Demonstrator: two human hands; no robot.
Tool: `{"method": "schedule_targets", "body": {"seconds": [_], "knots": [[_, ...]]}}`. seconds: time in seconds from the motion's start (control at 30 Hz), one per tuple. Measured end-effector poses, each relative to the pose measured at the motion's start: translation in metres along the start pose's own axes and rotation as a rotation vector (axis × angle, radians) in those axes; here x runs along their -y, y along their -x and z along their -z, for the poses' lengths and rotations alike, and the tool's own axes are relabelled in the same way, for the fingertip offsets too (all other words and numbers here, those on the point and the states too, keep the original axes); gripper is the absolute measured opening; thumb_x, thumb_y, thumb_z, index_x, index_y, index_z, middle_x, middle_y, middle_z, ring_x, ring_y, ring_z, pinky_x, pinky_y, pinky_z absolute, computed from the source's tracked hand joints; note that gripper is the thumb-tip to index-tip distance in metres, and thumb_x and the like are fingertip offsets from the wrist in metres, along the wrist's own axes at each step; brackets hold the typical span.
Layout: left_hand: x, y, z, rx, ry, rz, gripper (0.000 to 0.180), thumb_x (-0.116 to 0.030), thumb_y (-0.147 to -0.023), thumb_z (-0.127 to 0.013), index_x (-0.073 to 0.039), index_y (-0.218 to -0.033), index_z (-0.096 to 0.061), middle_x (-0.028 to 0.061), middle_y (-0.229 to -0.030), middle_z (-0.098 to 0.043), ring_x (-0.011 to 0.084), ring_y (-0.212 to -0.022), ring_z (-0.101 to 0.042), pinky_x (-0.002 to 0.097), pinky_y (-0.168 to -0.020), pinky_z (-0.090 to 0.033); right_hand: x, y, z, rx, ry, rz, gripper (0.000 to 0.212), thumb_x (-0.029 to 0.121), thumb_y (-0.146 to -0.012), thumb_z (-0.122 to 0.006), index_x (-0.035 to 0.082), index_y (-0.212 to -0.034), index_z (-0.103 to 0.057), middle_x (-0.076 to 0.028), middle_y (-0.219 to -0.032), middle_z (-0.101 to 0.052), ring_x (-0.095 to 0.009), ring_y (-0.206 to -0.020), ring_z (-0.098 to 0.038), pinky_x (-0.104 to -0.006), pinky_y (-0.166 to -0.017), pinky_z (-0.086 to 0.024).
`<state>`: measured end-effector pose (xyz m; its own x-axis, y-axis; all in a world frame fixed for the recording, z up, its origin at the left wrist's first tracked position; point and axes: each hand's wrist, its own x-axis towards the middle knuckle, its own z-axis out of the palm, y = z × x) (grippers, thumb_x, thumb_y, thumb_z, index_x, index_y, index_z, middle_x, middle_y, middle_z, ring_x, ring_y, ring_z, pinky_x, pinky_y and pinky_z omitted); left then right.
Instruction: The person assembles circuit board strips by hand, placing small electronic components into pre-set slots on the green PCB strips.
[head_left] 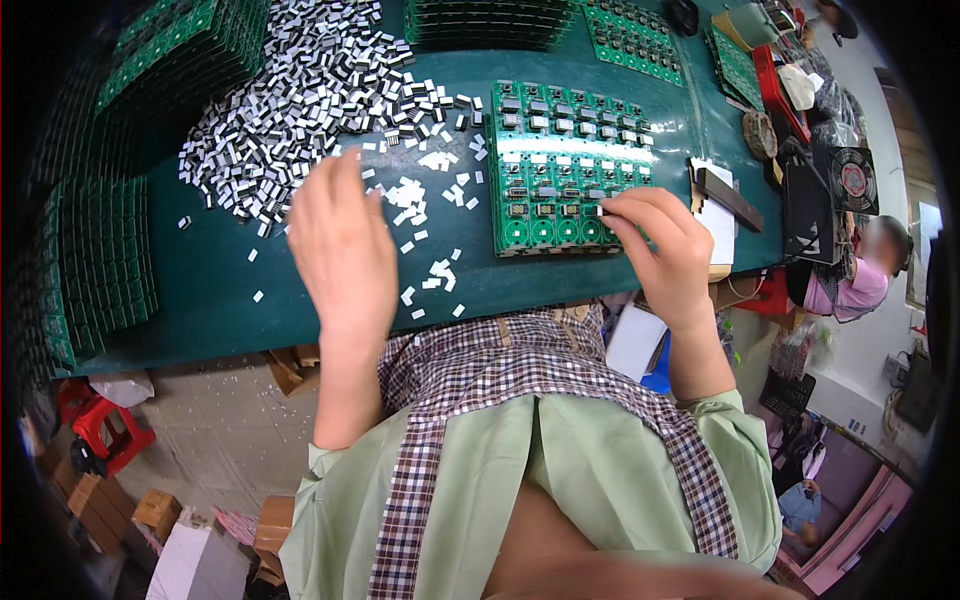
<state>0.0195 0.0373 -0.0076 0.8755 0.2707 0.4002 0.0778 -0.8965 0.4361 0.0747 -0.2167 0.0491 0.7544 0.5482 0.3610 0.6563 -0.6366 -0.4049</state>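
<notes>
A panel of green circuit boards [513,215] lies on top of a stack in front of me. Rows of small digit displays and round outlines cover its face. At its near right part, my right hand [668,245] pinches a small digit display [600,210] between thumb and fingertips, against the board. My left hand [345,240], slightly blurred, hovers at the near edge of a big heap of loose white-and-black digit displays [300,100]. Its fingers are stretched out and nothing shows in them. Small white pieces [408,195] lie scattered between that hand and the panel.
Tall stacks of green circuit boards [105,260] stand along the left side. More boards [630,40] lie at the back. Right of the panel are a dark bar [728,198] on white paper, a tape roll [759,134] and a black fan [852,180]. Other people sit farther right.
</notes>
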Motion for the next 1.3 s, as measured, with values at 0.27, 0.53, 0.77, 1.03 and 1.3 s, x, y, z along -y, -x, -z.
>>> {"method": "schedule_targets", "body": {"seconds": [0.27,0.53,0.77,1.03,1.3], "knots": [[0.014,0.001,-0.003,0.091,0.038,0.081,0.021,0.002,-0.08,-0.058,0.0,-0.101,-0.059,0.0117,-0.097,-0.057,0.0297,-0.092,-0.054,0.0381,-0.082,-0.044,0.0,-0.008,0.002,0.085,0.082,0.088,0.018,-0.001,-0.07,-0.069,0.002,-0.087,-0.065,-0.009,-0.084,-0.063,-0.024,-0.072,-0.064,-0.0316,-0.062,-0.051],[0.008,0.001,0.001,0.071,0.478,0.193,0.025,0.005,-0.082,-0.058,0.001,-0.107,-0.059,0.0087,-0.099,-0.06,0.0204,-0.088,-0.059,0.0299,-0.079,-0.047,0.001,-0.007,0.001,0.071,0.176,0.127,0.015,0.001,-0.072,-0.068,0.005,-0.086,-0.065,-0.006,-0.082,-0.063,-0.023,-0.072,-0.064,-0.0313,-0.06,-0.052],[-0.006,0.006,0.004,0.112,0.99,0.294,0.024,0.006,-0.08,-0.06,0.001,-0.104,-0.062,0.0078,-0.097,-0.06,0.0154,-0.087,-0.06,0.026,-0.078,-0.049,0.002,-0.009,0.004,0.124,0.128,0.096,0.018,0.0,-0.07,-0.069,0.003,-0.088,-0.066,-0.008,-0.085,-0.063,-0.024,-0.073,-0.064,-0.0322,-0.062,-0.051],[-0.017,0.013,0.001,0.182,1.107,0.253,0.024,0.006,-0.081,-0.062,0.005,-0.105,-0.06,0.008,-0.104,-0.056,0.0145,-0.093,-0.058,0.0257,-0.082,-0.048,0.004,-0.007,-0.001,0.043,0.194,0.13,0.014,0.0,-0.072,-0.067,0.004,-0.086,-0.065,-0.006,-0.08,-0.062,-0.023,-0.069,-0.064,-0.0312,-0.058,-0.051],[-0.022,0.016,-0.001,0.22,1.124,0.249,0.023,0.007,-0.081,-0.062,0.005,-0.104,-0.06,0.0083,-0.105,-0.055,0.0147,-0.094,-0.058,0.0259,-0.083,-0.048,0.001,-0.006,0.002,0.095,0.217,0.161,0.019,0.0,-0.068,-0.066,0.004,-0.086,-0.066,-0.006,-0.082,-0.063,-0.023,-0.072,-0.064,-0.031,-0.06,-0.052]]}}
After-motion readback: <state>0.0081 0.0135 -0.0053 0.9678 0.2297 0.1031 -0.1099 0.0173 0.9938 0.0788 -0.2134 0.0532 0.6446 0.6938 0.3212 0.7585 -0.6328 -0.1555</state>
